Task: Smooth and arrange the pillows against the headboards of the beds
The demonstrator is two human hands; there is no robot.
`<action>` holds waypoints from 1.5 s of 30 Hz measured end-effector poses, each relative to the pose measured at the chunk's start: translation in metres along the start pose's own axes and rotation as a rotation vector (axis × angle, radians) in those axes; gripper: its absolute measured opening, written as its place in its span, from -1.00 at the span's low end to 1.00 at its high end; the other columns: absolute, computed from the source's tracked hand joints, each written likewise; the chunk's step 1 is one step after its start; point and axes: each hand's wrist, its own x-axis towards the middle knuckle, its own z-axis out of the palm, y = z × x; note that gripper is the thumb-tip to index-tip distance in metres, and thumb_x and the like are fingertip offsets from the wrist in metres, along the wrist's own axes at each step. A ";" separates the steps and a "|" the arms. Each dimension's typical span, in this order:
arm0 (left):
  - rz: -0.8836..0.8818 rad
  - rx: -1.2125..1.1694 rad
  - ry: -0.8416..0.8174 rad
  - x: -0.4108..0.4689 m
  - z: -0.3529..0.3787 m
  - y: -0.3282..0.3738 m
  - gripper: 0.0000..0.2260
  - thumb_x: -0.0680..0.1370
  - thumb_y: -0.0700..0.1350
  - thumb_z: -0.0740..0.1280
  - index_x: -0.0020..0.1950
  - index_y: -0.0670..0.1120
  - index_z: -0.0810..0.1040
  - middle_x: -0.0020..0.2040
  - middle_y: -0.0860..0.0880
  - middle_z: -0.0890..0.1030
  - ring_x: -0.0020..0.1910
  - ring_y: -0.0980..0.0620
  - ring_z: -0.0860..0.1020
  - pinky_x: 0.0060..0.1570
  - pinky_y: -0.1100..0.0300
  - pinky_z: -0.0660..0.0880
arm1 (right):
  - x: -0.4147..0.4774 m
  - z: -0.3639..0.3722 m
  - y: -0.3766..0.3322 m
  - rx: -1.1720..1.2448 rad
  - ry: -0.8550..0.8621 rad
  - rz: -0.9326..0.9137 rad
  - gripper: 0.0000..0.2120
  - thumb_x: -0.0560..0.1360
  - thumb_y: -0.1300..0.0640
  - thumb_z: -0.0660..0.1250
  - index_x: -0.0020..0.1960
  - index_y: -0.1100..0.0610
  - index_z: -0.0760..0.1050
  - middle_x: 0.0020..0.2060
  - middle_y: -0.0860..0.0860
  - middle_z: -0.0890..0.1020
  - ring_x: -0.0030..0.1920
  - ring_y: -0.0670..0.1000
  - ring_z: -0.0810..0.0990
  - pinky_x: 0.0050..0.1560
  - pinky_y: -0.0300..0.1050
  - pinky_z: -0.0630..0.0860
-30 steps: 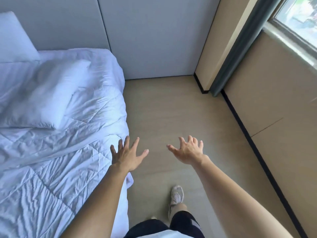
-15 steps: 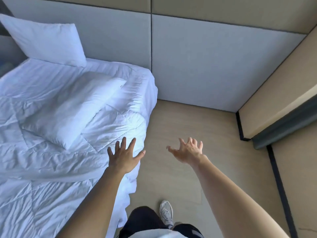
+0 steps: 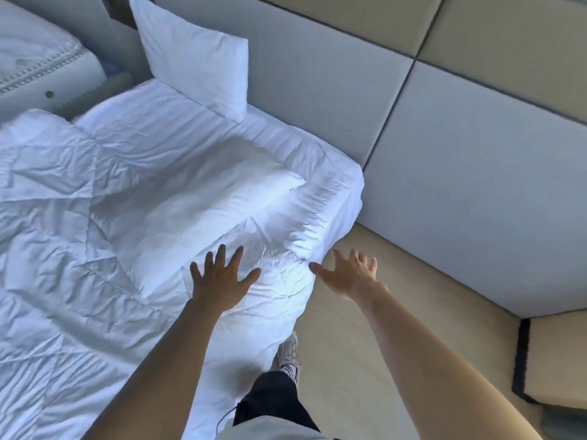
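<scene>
The bed [image 3: 344, 198] was the biggest thing, w/ its top end right by the headboard [image 3: 317, 90]. A white quilt [image 3: 63, 312] covered it, all crinkly. The flat pillow [image 3: 190, 211] lay crooked on the quilt. Its far corner was near the headboard but not touching it. The tall pillow [image 3: 197, 61] stood up at the far side, leaning on the headboard.

Your L hand [image 3: 220, 281] was over the quilt, just beside the flat pillow's near corner. Its fingers were spread wide & held nothing. I couldn't tell if it pressed down. Your R hand [image 3: 349, 274] was past the bed's side, over the floor [image 3: 365, 360]. Its fingers were wide & empty too, thumb tip very near the quilt's edge.

I thought the flat pillow would be light, soft & squishy. It would sag if you took it by 1 corner. The cloth looked a bit slidey, so a pinch might only pull the cover. Best guess was both hands, 1 on each short end, dug in a bit. Then lift it, stand it by the tall pillow & pat it smooth. It wouldn't break, so a firm hold was OK.
</scene>
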 end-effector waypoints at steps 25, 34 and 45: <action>-0.595 -0.127 0.157 0.379 0.048 -0.174 -0.29 0.46 0.55 -0.17 0.56 0.35 -0.19 0.63 -0.02 -0.28 0.59 -0.25 -0.27 0.45 -0.40 -0.23 | 0.486 0.031 -0.345 -0.323 0.219 -0.803 -0.27 0.53 -0.45 -0.15 0.61 -0.20 -0.14 0.62 0.15 -0.14 0.61 0.17 -0.16 0.52 0.36 -0.24; -0.558 -0.044 0.367 0.469 0.171 -0.225 -0.28 0.50 0.51 -0.01 0.60 0.24 0.03 0.65 -0.12 -0.04 0.59 -0.32 -0.10 0.43 -0.45 -0.22 | 0.596 0.163 -0.382 -0.310 0.291 -0.882 -0.28 0.58 -0.40 -0.10 0.63 -0.12 -0.15 0.62 0.22 -0.08 0.61 0.20 -0.14 0.50 0.35 -0.29; -0.599 -0.136 0.240 0.437 0.095 -0.203 -0.32 0.54 0.46 -0.06 0.60 0.23 0.05 0.65 -0.10 -0.07 0.60 -0.28 -0.13 0.42 -0.48 -0.09 | 0.549 0.100 -0.394 -0.200 0.081 -0.783 -0.29 0.57 -0.41 -0.19 0.62 -0.14 -0.23 0.61 0.21 -0.18 0.60 0.16 -0.26 0.50 0.40 -0.24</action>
